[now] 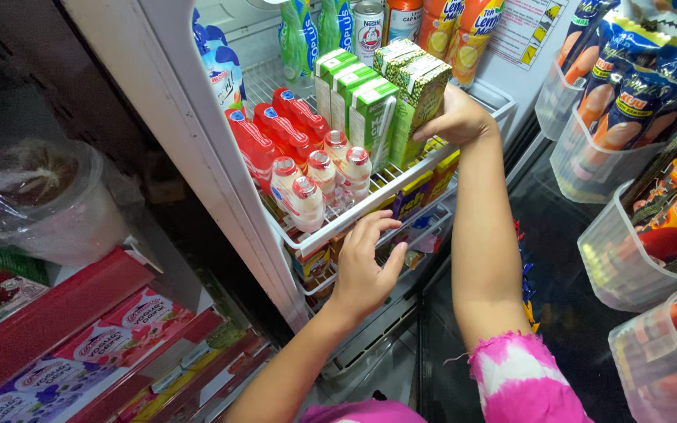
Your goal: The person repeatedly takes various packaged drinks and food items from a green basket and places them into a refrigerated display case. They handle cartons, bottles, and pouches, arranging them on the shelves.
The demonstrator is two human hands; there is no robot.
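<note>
As cartons point(401, 86) fill the rack point(401, 184), right hand point(457, 117) grips one.

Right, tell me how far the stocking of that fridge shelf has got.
Looks done: small drink bottles and red bottles stand in rows on the wire shelf. In hand: the right hand holds a green juice carton beside the others; the left hand touches the shelf's front edge. Left: seemingly only a gap by the shelf's right end.

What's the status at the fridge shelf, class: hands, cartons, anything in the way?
Right hand gripping a green drink carton on the wire shelf. Left hand on the shelf's front edge. Small red-capped bottles crowd the front.
</note>
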